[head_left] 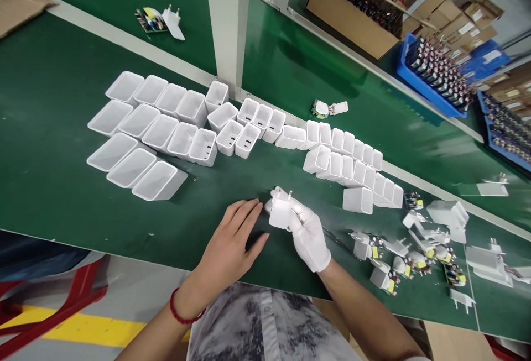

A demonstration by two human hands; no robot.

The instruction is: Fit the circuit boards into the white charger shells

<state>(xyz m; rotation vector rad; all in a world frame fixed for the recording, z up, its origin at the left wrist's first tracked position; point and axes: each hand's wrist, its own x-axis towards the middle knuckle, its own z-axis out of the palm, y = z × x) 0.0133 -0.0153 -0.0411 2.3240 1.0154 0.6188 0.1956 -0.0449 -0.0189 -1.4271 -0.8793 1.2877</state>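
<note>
Part in hand: white charger body (281, 213) with two plug pins up top, just above the tabletop (50, 129), near its front edge, dead centre in front of the person.
Right hand (309, 236): gloved, fingers pinching the charger body from its right side; thumb on the near face, I think, but the glove hides the exact contact.
Left hand (230, 242): bare, fingers spread and lying flat on the tabletop just left of the charger body, index tip close to its corner, touching or not I cannot tell.
Doing it well: keep the pinch low on the body, clear of the pins; the left hand looks best used as a steadying stop, square to the case so nothing skews.
Empty shells (166, 129): open white housings in rows behind the hands, mouths up or tilted; one lone shell (357, 199) stands just right of the charger body.
Loose parts (415, 259): plug caps and small circuit boards scattered to the right, near the right forearm.
Open room: bare green mat between the hands and the shell rows, and to the left; right side is crowded.
Edges: front tabletop edge sits just under both wrists, so a dropped part could roll off; white post (227, 24) stands behind the rows.
Far side: blue trays (435, 82) well apart, out of reach.
</note>
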